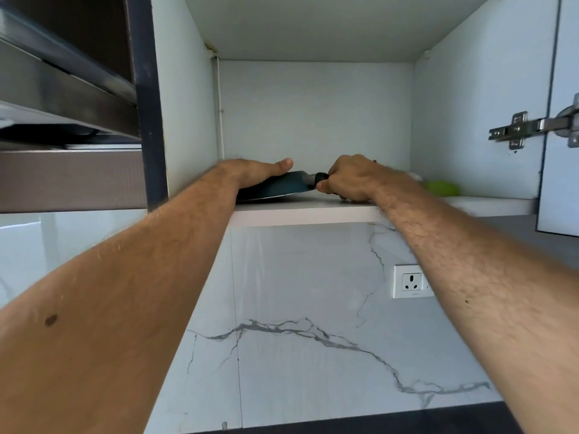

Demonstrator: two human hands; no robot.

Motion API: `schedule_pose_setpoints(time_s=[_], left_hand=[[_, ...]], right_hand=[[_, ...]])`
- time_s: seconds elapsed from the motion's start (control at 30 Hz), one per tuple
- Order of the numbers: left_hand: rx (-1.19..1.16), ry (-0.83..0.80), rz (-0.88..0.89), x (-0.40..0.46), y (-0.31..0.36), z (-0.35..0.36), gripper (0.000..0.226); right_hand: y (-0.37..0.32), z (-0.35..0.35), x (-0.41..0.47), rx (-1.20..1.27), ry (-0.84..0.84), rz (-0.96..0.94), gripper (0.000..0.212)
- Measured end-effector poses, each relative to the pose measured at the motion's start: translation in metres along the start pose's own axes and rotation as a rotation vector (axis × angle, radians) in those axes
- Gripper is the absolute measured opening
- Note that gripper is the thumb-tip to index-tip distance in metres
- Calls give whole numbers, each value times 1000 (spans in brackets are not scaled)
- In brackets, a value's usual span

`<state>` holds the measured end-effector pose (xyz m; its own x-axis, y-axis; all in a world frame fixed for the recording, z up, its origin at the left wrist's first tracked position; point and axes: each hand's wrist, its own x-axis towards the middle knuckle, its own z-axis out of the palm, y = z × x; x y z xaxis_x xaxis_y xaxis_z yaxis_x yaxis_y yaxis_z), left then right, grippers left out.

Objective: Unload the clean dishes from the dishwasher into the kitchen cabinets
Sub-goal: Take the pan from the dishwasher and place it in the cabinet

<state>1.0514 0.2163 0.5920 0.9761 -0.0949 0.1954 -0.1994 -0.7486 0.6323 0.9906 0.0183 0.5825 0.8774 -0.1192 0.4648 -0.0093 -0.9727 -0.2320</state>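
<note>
Dark flat round metal pan (275,187) sits on white cabinet shelf (313,211) near its front edge, left hand (257,172) flat on it, right hand (347,180) grip curled round black handle (322,178); risk: released there, pan tips off.

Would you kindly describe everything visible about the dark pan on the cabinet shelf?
The pan is dark, shallow and round, with a smooth bluish sheen. Its handle has a silvery neck and a black grip, pointing right. It lies low on the white shelf, near the front edge, left of centre. The left hand rests flat across its rim, and the right hand grips the handle. Much of it is hidden behind the hands.
</note>
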Motion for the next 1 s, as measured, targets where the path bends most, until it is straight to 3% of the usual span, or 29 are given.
schedule_pose_setpoints(time_s=[0.2, 0.5, 0.7, 0.87, 1.0], left_hand=[[-5, -49, 1, -5, -1, -1, 85], [-8, -41, -13, -7, 1, 0, 86], [-26, 19, -9, -7, 1, 1, 101], [-75, 53, 8, -8, -3, 1, 101], [-71, 99, 24, -12, -2, 3, 98]], right_hand=[[-3, 2, 1, -18, -28, -25, 33], [0, 4, 2, 1, -60, -47, 37], [-2, 2, -8, 6, -7, -52, 37], [11, -8, -21, 331, 138, 92, 35], [16, -14, -23, 514, 90, 184, 33]])
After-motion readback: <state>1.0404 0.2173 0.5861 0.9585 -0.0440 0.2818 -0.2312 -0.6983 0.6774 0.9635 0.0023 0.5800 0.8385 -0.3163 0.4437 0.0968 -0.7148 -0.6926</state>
